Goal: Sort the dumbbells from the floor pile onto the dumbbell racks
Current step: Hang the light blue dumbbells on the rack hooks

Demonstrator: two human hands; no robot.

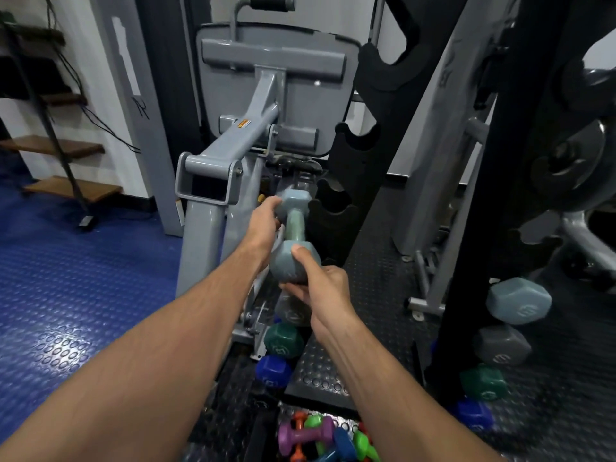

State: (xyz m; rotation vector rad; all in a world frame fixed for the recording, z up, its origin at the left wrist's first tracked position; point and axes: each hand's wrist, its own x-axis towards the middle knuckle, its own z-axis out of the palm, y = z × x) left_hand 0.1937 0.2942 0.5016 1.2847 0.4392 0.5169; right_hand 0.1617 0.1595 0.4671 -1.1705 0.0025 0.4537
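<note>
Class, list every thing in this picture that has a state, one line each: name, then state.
Grey-blue dumbbell: lifted, held at both ends.
Left hand: grips the far head.
Right hand: grips the near head, thumb on top.
Green dumbbell: racked, low on the left rack.
Blue dumbbell: racked below the green one.
Floor pile: small coloured dumbbells, unsorted.
Right rack: four dumbbells stacked along it.

2 bare forearms, no sleeves visible; hands (263, 225) seemingly without rings.
</note>
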